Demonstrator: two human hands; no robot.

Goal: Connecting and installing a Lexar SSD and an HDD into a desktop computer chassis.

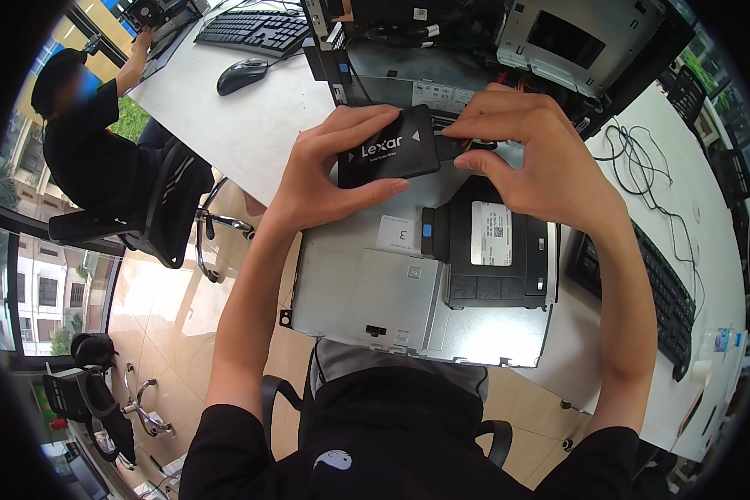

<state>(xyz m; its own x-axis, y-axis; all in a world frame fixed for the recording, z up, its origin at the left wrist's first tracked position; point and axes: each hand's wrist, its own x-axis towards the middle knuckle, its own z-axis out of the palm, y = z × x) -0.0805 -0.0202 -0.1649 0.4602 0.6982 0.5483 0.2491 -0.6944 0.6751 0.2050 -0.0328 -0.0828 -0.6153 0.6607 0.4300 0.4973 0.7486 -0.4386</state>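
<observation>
The left grip is holding a black flat drive by its left half, fingers lying over the upper long edge and thumb reaching along the lower one, spread just as far as the drive's width. The right grip, its thumb and fingertips almost meeting, is pinching a small dark connector with coloured wires at the drive's right end; whether it is plugged in, I cannot tell. Beyond both grips, the computer case is closing off the far side with its walls, the right grip working close under them. Nearer the person, a silver metal panel is spreading below the grips, leaving free room under the left grip, while a black bay is standing up just below the right one. The panel's near edge is running above the person's lap. Left of the left grip, the worktop is offering bare surface as far as its slanting edge; right of the right grip, a black keyboard is lying beyond the forearm. The drive's long axis is running from left grip toward right grip, rising slightly rightward; its printed face is looking up, and one short end is pointing at the connector.
</observation>
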